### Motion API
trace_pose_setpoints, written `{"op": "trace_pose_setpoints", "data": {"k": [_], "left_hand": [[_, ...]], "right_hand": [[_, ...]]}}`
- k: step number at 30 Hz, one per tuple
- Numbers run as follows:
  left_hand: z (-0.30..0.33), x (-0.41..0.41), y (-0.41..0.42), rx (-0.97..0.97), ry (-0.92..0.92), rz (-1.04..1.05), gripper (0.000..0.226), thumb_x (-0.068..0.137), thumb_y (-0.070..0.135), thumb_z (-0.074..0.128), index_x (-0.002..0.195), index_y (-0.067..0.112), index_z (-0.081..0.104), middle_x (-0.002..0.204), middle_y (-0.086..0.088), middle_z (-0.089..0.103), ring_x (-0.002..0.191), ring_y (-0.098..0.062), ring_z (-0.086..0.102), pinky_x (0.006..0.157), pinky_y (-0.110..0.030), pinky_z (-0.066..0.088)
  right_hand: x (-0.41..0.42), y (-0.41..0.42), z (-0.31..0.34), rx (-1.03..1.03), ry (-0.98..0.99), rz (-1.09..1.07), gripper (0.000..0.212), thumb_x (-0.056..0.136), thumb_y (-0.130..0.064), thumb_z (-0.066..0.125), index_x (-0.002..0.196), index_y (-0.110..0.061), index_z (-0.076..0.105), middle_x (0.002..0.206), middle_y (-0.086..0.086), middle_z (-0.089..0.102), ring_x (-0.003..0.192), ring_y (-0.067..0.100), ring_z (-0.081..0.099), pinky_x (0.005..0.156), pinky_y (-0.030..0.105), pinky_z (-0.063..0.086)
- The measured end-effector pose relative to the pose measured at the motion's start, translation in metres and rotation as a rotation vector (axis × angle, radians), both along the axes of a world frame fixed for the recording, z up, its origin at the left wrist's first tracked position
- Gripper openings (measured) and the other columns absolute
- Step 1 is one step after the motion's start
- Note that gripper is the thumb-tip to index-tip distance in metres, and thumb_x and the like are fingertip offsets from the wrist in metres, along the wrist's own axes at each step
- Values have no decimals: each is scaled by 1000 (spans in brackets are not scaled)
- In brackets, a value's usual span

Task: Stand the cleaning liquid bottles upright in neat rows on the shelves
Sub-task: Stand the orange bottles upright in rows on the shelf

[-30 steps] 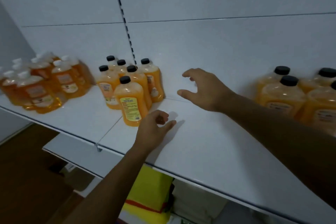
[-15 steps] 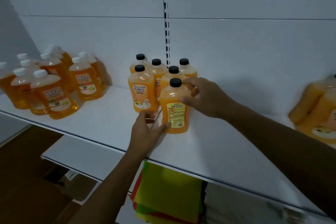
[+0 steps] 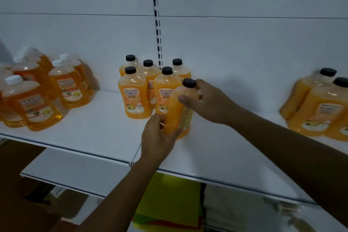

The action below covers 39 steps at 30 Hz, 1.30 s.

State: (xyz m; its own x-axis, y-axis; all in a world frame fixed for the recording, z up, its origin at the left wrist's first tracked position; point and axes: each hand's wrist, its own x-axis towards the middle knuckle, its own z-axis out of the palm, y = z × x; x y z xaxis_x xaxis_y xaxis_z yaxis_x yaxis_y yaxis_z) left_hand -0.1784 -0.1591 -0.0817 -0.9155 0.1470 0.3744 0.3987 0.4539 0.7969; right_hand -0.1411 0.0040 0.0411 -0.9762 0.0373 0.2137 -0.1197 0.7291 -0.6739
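An orange bottle with a black cap (image 3: 178, 111) stands at the front of a cluster of several black-capped orange bottles (image 3: 134, 96) on the white shelf (image 3: 98, 133). My left hand (image 3: 158, 137) grips its lower body from the front. My right hand (image 3: 207, 100) grips its shoulder just below the cap, from the right. The bottle leans slightly and its label faces right. The bottles behind it stand upright in two short rows against the back wall.
White-capped orange bottles (image 3: 32, 103) stand grouped at the shelf's left end. Larger black-capped bottles (image 3: 320, 107) lean at the right. A slotted upright (image 3: 157, 24) runs up the back wall. Below lie a lower shelf (image 3: 75, 175) and coloured sheets (image 3: 169, 203).
My view shifted left. Both hands closed in on the front bottle: first reaching over the bare shelf, now gripping it at base and shoulder, and it has turned so its label faces right.
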Motion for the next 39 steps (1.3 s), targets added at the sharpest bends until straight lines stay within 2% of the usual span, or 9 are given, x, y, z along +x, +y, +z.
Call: {"op": "trace_pose_setpoints", "data": {"k": [5, 9, 13, 16, 20, 22, 25, 30, 39], "left_hand": [[11, 22, 43, -94, 179, 16, 45, 70, 48, 81, 88, 23, 49, 83, 8, 55, 73, -7, 51, 58, -16, 35], [13, 37, 76, -163, 247, -22, 46, 69, 49, 81, 88, 21, 50, 83, 6, 53, 72, -11, 51, 59, -20, 34], [12, 40, 97, -162, 289, -112, 52, 68, 52, 80, 96, 16, 56, 91, 2, 58, 79, -13, 53, 65, -25, 41], [18, 38, 113, -77, 151, -289, 72, 66, 66, 72, 116, 18, 53, 114, 3, 57, 101, -11, 52, 84, -25, 43], [30, 28, 126, 112, -345, -701, 95, 54, 89, 58, 129, 32, 46, 127, 14, 57, 113, -10, 58, 87, -22, 48], [31, 23, 132, 165, -590, -906, 90, 56, 81, 67, 129, 32, 50, 124, 10, 64, 114, -18, 62, 86, -31, 55], [32, 23, 142, 181, -625, -1025, 79, 63, 65, 76, 128, 26, 54, 124, 4, 66, 114, -21, 63, 87, -35, 56], [35, 26, 167, 232, -501, -878, 49, 73, 35, 78, 118, 22, 63, 114, 5, 70, 107, -18, 66, 85, -32, 56], [27, 10, 235, 100, -168, -419, 49, 64, 42, 87, 105, 25, 66, 103, 8, 70, 92, -9, 66, 81, -29, 55]], "right_hand": [[9, 7, 1, -62, -4, -223, 94, 70, -67, 69, 139, -17, 29, 136, 3, 36, 112, 15, 45, 84, 30, 46], [24, 34, 4, -117, 10, -304, 83, 74, -49, 77, 138, -21, 31, 135, 2, 38, 110, 13, 42, 79, 25, 39], [44, 71, 6, -274, -71, -328, 73, 77, -43, 77, 135, -24, 36, 121, -3, 46, 102, 15, 54, 75, 29, 54], [57, 93, 12, -371, -78, -339, 56, 80, -31, 75, 122, -25, 38, 101, -8, 47, 84, 15, 56, 62, 26, 57], [73, 124, 21, -452, -104, -214, 57, 79, -17, 74, 129, -16, 46, 120, 8, 55, 105, 30, 61, 78, 40, 59], [81, 135, 25, -468, -121, -149, 51, 83, -7, 69, 128, -18, 48, 125, 7, 54, 108, 28, 60, 81, 39, 58], [90, 147, 29, -439, -161, -118, 55, 84, -4, 66, 132, -22, 45, 131, 4, 50, 112, 25, 56, 88, 40, 56], [97, 170, 42, 13, -122, -218, 65, 81, -20, 73, 139, -19, 44, 121, -1, 55, 107, 17, 57, 79, 24, 52], [73, 207, 42, 491, -24, -380, 65, 80, -11, 73, 137, -20, 43, 116, 7, 61, 99, 23, 60, 82, 38, 54]]}}
